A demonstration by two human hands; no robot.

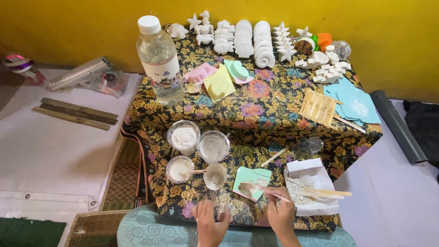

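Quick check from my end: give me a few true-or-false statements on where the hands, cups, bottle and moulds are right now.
1. The right hand holds a thin stick over the green mould. True.
2. The water bottle lies on its side. False: it stands upright, capped.
3. White cast shapes line the far edge by the yellow wall. True.
4. The cups hold blue liquid. False: white powder or paste.
5. The left hand rests on the bottle. False: it is at the table's near edge.

The left hand [209, 222] hides most of a small object; beside it, the right hand [280, 215] blurs its brush tip.
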